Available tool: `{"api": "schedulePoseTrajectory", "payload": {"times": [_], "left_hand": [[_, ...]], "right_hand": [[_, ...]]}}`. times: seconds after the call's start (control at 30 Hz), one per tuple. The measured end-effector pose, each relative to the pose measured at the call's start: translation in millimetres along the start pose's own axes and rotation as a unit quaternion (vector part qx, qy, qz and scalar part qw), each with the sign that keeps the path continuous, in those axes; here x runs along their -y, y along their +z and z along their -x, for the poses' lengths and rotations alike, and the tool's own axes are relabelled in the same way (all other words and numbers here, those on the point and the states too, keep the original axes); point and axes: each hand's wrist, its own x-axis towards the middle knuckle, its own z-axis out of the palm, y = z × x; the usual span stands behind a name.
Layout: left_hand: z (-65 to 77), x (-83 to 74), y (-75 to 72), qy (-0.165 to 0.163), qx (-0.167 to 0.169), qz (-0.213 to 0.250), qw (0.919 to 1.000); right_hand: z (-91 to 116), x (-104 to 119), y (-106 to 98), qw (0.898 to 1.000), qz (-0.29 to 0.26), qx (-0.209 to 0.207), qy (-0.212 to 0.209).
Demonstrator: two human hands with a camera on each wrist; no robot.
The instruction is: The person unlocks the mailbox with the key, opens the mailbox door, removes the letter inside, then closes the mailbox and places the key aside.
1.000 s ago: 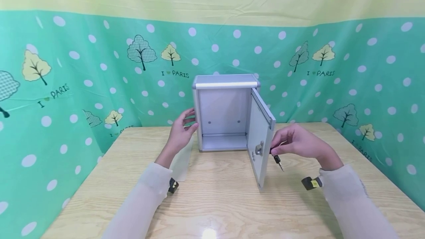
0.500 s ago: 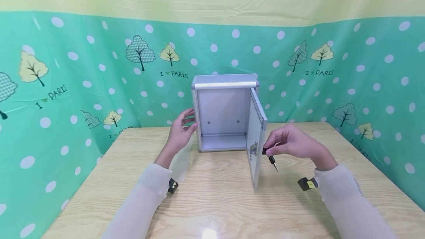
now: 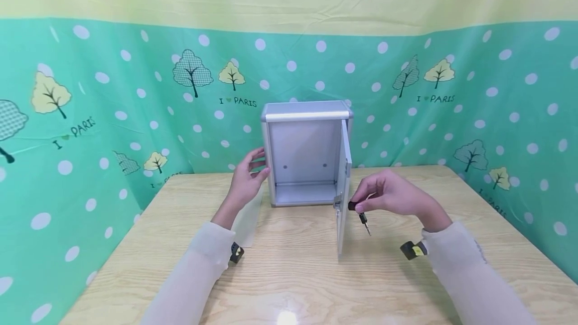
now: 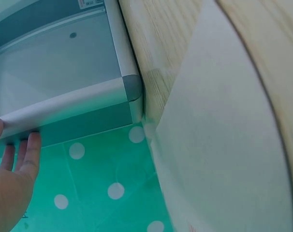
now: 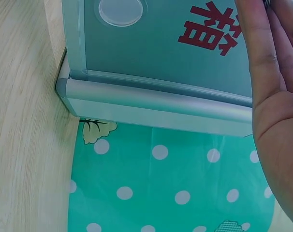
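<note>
A silver-grey metal box (image 3: 307, 108) stands upright on the table, its front door (image 3: 344, 179) swung partway out on right-side hinges. My left hand (image 3: 246, 179) rests against the box's left side, fingers along the side panel and thumb at the front edge. On the door's outer face, my right hand (image 3: 393, 194) pinches a black-headed key (image 3: 352, 206) at the lock. A second key (image 3: 364, 220) dangles below it. Inside the door shows a metal latch (image 3: 337, 202). In the right wrist view, the door's outside bears a red printed character (image 5: 209, 29) and a round pane (image 5: 120, 9).
A pale sheet of paper (image 3: 247, 222) lies on the wooden table (image 3: 293, 275) under my left forearm, left of the box. Behind the box hangs a green dotted curtain (image 3: 289, 84). Black wrist cameras (image 3: 412, 250) hang at both sleeves.
My right hand has moved left with the key, and the door has swung inward toward the box. The left hand has stayed against the box's side.
</note>
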Motion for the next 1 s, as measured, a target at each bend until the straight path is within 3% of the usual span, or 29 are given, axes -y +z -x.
{"api": "schedulePoseTrajectory", "payload": {"times": [0.23,0.53,0.87,1.0], "left_hand": [[-0.4,0.7,-0.1,-0.001,-0.003,-0.005,1.0],[0.0,-0.1,-0.8,0.0,0.001,0.0,1.0],[0.2,-1.2,-0.7,0.003,0.0,-0.009,1.0],[-6.6,19.4,-1.6,0.017,-0.004,-0.003,0.9998]], "right_hand": [[-6.5,6.2,2.7,1.0,0.017,0.004,0.026],[-21.6,11.8,13.4,1.0,0.008,0.016,0.025],[-35.8,16.5,26.3,0.999,0.025,-0.002,0.026],[-40.4,17.6,31.9,0.999,0.034,-0.012,0.032]]}}
